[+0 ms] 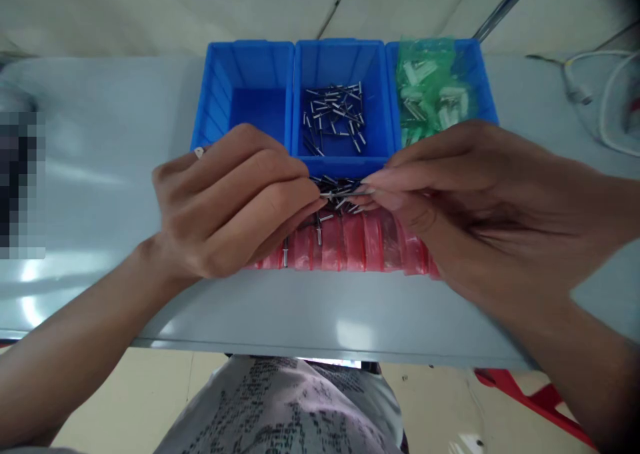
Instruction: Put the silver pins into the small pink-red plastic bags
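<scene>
Left hand: pinched the left end of a slim silver metal rivet between thumb and fingertips.
Right hand: grasped the rivet's right end between thumb and fingertips.
Rivet position: held nearly level above a heap of loose silver-and-black metal rivets, near the front of the middle blue plastic bin.
Drop risk: a loosened pinch could have let the rivet fall into the heap, among similar parts.
Snag risk: lowered fingers could have knocked loose rivets off the row of translucent pink plastic bags.
Bin edge: the middle bin's front wall stood close behind the fingertips, limiting forward travel.
Open room: the glossy grey table offered space leftward and toward its front edge.
</scene>
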`<state>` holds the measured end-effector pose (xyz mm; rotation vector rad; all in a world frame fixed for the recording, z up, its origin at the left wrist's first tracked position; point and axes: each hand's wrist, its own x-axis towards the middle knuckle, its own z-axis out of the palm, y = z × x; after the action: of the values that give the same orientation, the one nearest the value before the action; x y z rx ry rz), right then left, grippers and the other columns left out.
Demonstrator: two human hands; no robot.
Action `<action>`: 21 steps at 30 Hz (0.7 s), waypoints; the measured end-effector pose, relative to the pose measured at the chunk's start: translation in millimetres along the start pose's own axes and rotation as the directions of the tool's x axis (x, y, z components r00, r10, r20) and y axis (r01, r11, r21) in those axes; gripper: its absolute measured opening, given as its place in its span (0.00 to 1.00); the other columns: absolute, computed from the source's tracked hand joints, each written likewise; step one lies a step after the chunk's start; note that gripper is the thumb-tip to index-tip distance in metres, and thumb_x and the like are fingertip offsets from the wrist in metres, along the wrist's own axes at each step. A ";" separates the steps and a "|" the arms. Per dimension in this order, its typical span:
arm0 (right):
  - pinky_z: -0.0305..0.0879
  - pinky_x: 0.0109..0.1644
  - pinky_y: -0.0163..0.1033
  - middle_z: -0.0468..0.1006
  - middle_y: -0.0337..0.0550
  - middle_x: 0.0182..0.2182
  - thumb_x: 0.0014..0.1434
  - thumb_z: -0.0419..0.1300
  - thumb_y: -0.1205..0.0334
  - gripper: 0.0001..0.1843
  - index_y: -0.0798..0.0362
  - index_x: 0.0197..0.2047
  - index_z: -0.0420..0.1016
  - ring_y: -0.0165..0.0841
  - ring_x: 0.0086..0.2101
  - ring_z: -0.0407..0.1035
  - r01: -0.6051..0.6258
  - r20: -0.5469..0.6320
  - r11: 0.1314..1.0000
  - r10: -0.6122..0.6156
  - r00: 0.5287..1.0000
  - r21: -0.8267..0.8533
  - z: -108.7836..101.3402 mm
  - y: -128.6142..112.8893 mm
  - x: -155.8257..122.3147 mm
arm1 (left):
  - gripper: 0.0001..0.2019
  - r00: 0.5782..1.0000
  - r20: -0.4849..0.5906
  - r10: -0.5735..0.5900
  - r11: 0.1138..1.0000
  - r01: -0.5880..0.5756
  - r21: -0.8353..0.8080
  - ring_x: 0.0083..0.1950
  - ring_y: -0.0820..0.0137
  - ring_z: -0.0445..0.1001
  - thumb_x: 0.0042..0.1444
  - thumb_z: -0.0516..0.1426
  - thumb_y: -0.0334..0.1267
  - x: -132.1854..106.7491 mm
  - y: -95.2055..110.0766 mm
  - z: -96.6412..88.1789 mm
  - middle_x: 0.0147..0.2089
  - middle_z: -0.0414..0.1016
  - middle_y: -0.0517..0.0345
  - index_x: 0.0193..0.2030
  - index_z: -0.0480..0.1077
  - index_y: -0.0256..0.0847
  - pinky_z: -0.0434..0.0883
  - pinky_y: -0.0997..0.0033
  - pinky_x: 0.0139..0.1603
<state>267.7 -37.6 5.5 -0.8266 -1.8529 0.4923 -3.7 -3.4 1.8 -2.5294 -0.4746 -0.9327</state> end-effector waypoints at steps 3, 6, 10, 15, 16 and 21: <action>0.86 0.46 0.35 0.88 0.29 0.38 0.65 0.70 0.75 0.18 0.42 0.50 0.89 0.29 0.43 0.83 -0.066 -0.065 0.997 0.069 0.995 0.047 3.2 -5.3 0.2 | 0.13 1.000 -0.031 0.005 1.000 -0.006 -0.026 0.40 0.54 0.86 0.60 0.71 0.32 3.2 1.6 0.9 0.41 0.84 0.49 0.48 0.77 0.29 0.85 0.55 0.32; 0.84 0.40 0.37 0.88 0.29 0.40 0.65 0.71 0.74 0.16 0.41 0.49 0.89 0.27 0.39 0.82 -0.152 -0.087 0.985 0.159 0.983 0.086 4.1 -7.6 0.1 | 0.13 0.999 -0.044 -0.017 0.999 0.015 -0.046 0.39 0.55 0.86 0.59 0.71 0.30 5.1 1.8 2.0 0.40 0.84 0.47 0.47 0.77 0.28 0.83 0.55 0.30; 0.83 0.40 0.35 0.88 0.30 0.39 0.64 0.72 0.73 0.13 0.45 0.46 0.89 0.26 0.39 0.82 -0.163 -0.052 0.982 0.169 0.984 0.098 3.5 -5.4 1.1 | 0.08 0.998 -0.055 -0.012 0.999 0.010 -0.039 0.38 0.57 0.85 0.61 0.69 0.28 4.6 1.8 2.7 0.38 0.84 0.48 0.44 0.79 0.29 0.83 0.57 0.32; 0.82 0.44 0.30 0.88 0.31 0.38 0.63 0.73 0.73 0.10 0.48 0.43 0.89 0.23 0.39 0.82 -0.159 -0.028 0.984 0.161 0.986 0.082 3.0 -6.1 1.7 | 0.10 0.998 -0.033 -0.058 0.997 0.056 -0.058 0.41 0.58 0.84 0.61 0.70 0.30 4.0 5.4 0.1 0.40 0.84 0.48 0.47 0.79 0.29 0.83 0.57 0.36; 0.82 0.44 0.29 0.88 0.32 0.38 0.63 0.73 0.73 0.10 0.49 0.44 0.89 0.23 0.39 0.82 -0.177 -0.027 0.980 0.180 0.983 0.095 3.2 -6.6 1.3 | 0.10 0.998 -0.024 -0.056 0.997 0.055 -0.060 0.41 0.58 0.84 0.60 0.70 0.30 4.1 5.7 -0.4 0.40 0.84 0.48 0.46 0.78 0.30 0.83 0.57 0.36; 0.82 0.39 0.25 0.89 0.31 0.39 0.61 0.74 0.74 0.13 0.46 0.45 0.90 0.22 0.37 0.82 -0.264 -0.005 0.945 0.270 0.963 0.192 6.2 -3.4 -1.4 | 0.04 0.999 -0.036 -0.031 0.997 0.029 -0.066 0.37 0.62 0.81 0.67 0.62 0.31 2.6 1.5 0.7 0.35 0.79 0.53 0.40 0.77 0.34 0.78 0.59 0.31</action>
<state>261.3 -40.7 4.3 -0.9534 -1.6424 0.8103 -0.8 -3.9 2.7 -2.5651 -0.4792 -1.0202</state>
